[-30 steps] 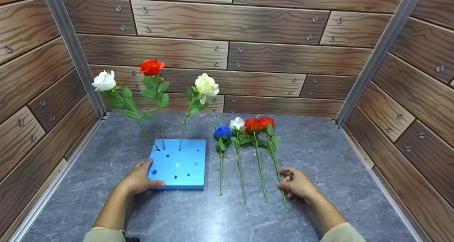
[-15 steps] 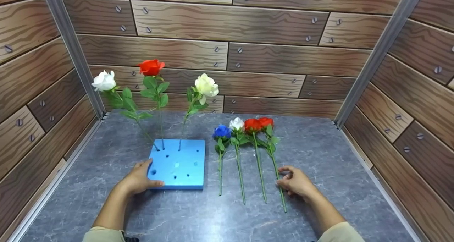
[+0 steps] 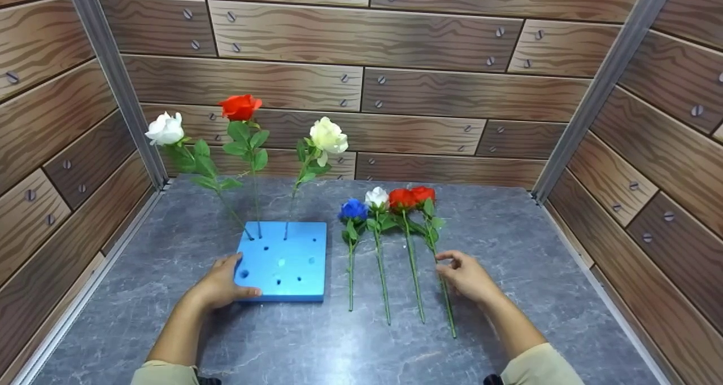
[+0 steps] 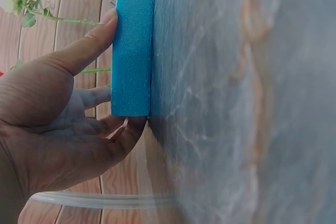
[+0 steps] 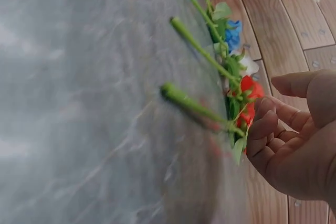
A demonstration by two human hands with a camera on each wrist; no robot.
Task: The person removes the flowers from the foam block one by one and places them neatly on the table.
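Head view: blue block [image 3: 296, 259] holds three roses [image 3: 240, 109]; left hand [image 3: 221, 283] grips it, right hand [image 3: 465, 275] relaxed beside a stem [image 3: 447, 307].

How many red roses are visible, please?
3: one red rose stands in the square blue foam block; the second red rose and third lie side by side on the grey marbled tabletop.

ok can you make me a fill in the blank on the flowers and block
The block that the left hand holds is coloured ____.
Stuck in it are exactly ____ standing flowers.
Between the blue flower and the red flowers on the table lies one coloured ____.
The flower nearest the right hand is coloured ____.
Missing words: blue; three; white; red.
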